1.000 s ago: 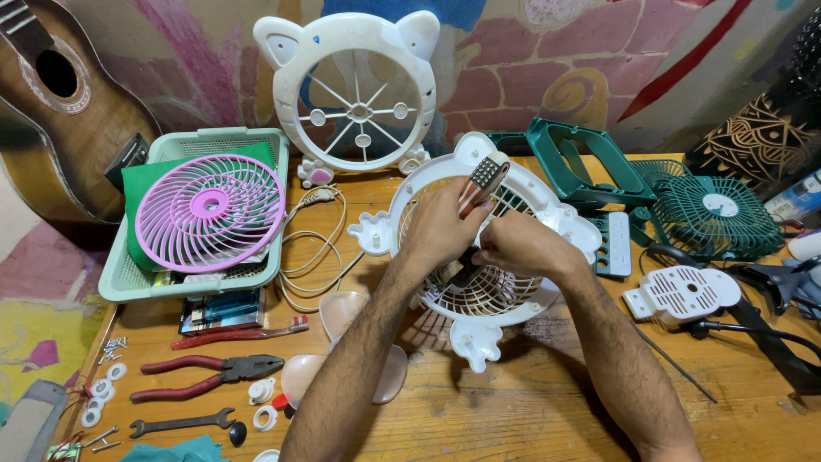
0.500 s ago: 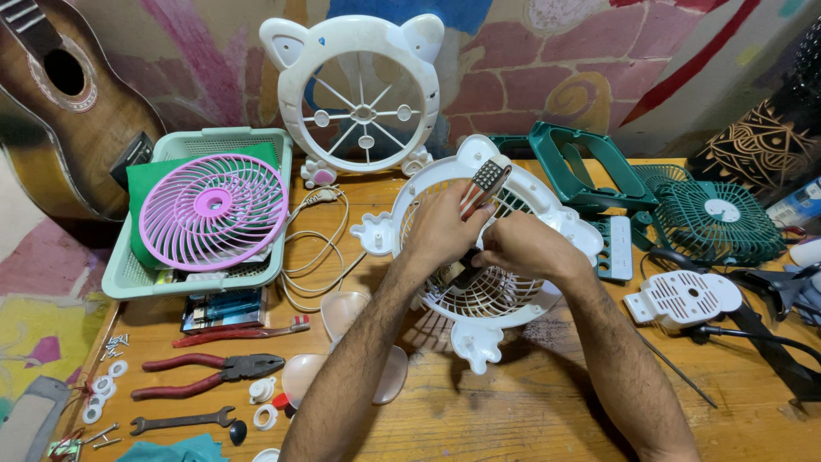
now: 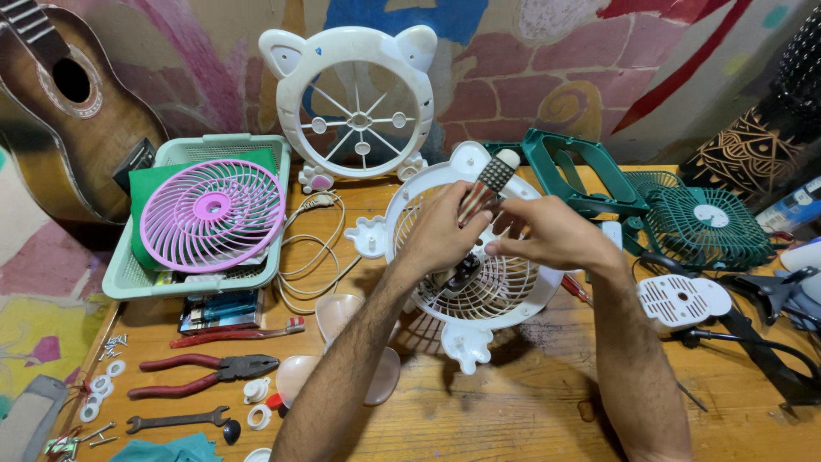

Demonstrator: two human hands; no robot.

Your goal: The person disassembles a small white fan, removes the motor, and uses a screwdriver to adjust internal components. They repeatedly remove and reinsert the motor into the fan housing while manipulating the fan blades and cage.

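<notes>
Firmly, screwdriver (image 3: 486,186) (upright) in left grip (image 3: 440,231).

Home repair workshop: wooden bench (image 3: 530,411) strewn with fan grilles (image 3: 212,214), pliers (image 3: 201,373), spanner (image 3: 175,420), washers (image 3: 94,385); painted wall (image 3: 547,77).

A guitar (image 3: 64,120) leans at the far left beside a pale green basket (image 3: 120,278) holding a pink fan grille (image 3: 212,214). Red-handled pliers (image 3: 205,370) and a wrench (image 3: 175,420) lie on the wooden table (image 3: 513,411) (small white washers nearby). A green fan grille (image 3: 705,224) sits right.
</notes>
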